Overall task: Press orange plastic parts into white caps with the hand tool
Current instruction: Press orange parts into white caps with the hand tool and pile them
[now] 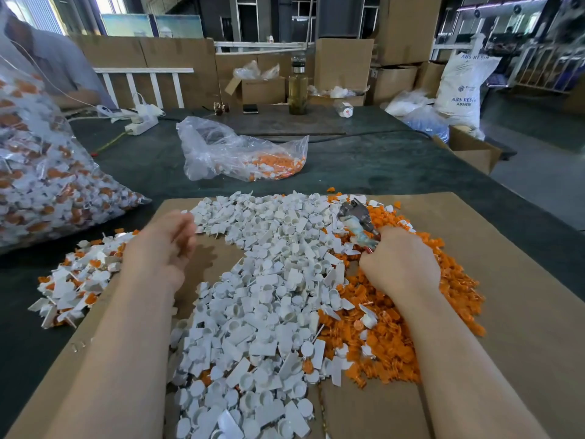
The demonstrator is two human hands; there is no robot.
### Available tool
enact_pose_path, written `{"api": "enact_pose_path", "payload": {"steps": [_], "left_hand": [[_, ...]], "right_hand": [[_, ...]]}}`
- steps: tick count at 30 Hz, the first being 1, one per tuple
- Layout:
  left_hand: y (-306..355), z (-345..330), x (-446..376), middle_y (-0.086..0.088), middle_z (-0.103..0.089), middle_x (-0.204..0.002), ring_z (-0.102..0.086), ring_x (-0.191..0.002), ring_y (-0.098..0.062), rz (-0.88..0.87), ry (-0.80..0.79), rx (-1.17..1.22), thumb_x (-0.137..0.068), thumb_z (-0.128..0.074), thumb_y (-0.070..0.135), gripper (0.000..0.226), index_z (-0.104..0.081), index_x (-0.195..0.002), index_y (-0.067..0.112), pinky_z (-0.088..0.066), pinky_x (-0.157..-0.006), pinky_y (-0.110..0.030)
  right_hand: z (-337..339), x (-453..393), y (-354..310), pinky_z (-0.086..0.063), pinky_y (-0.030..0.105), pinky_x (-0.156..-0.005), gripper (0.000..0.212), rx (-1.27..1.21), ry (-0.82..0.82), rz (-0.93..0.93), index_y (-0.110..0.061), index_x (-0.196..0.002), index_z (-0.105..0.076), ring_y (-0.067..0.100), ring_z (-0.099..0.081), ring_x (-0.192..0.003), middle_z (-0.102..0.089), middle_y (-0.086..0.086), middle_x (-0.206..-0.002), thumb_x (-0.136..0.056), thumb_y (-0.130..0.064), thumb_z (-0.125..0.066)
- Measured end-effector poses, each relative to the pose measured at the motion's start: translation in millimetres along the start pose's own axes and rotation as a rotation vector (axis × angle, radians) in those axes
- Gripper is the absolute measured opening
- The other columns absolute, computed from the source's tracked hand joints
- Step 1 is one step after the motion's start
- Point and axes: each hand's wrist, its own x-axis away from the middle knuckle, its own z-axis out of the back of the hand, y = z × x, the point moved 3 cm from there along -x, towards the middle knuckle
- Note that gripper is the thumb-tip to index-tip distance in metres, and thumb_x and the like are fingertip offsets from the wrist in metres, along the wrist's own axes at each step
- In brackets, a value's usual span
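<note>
A big heap of white caps covers the middle of a cardboard sheet. To its right lies a heap of orange plastic parts. My right hand rests on the orange heap and grips the hand tool, whose metal head points up and away. My left hand hovers at the left edge of the white heap, blurred, with its fingers loosely curled and nothing visible in it. A small pile of joined white-and-orange pieces lies left of the cardboard.
A large clear bag of joined pieces stands at the left. A smaller clear bag with orange parts lies behind the cardboard on the dark table. A glass bottle, a phone and cardboard boxes stand further back. Another person sits at far left.
</note>
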Motion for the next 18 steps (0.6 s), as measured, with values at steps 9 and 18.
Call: {"api": "enact_pose_path", "payload": {"steps": [9,18], "left_hand": [[-22.1,-31.7,21.7,0.004,-0.068,-0.082,-0.058,-0.069,-0.01,-0.211,-0.414,-1.115,-0.087,-0.073,0.032,0.01,-0.07,-0.089,0.023,-0.043,-0.062,-0.026],[-18.3,-34.6,23.8,0.009,-0.071,-0.068,-0.06,-0.053,-0.002,-0.249,-0.488,-1.342,-0.087,-0.075,0.02,0.011,-0.066,-0.093,0.022,-0.041,-0.047,-0.014]], "right_hand": [[-9.4,-3.4,2.3,-0.028,0.023,-0.042,0.031,0.075,0.007,-0.013,-0.025,-0.071,-0.04,0.01,-0.046,-0.057,-0.05,-0.005,-0.071,-0.084,-0.034,-0.067],[-11.5,-2.7,2.5,-0.029,0.024,-0.044,0.026,0.104,0.013,0.013,-0.023,-0.088,-0.046,0.01,-0.043,-0.059,-0.047,-0.006,-0.074,-0.081,-0.034,-0.069]]}}
